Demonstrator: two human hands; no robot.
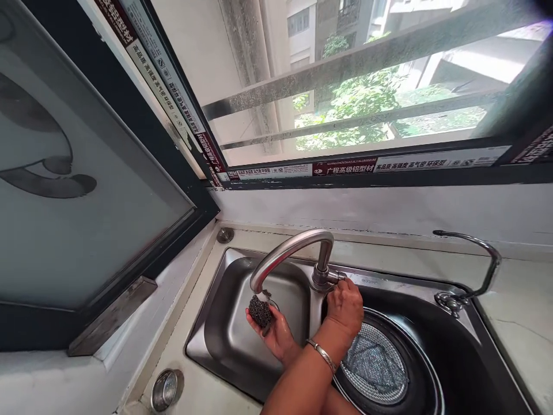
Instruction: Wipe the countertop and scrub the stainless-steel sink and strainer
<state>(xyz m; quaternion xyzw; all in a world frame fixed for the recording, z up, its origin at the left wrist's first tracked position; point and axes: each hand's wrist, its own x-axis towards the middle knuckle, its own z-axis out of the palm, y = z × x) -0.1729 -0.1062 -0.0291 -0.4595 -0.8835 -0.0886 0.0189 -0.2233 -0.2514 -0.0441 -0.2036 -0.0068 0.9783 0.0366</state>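
My right hand (276,334) lies palm up in the left basin of the steel sink (224,334). It is closed on a dark steel scrubber (260,311), held just under the spout of the curved tap (289,248). My left hand (345,305), with a metal bracelet at the wrist, crosses over the right forearm. Its fingers are closed on the tap's handle (339,276) at the base. I cannot make out any running water.
The right basin holds a black pan (432,357) with a round wire mesh (374,363) inside it. A second, thin tap (469,288) stands at the sink's right rim. A small metal cap (166,390) sits in the counter, front left. A barred window (367,98) rises behind.
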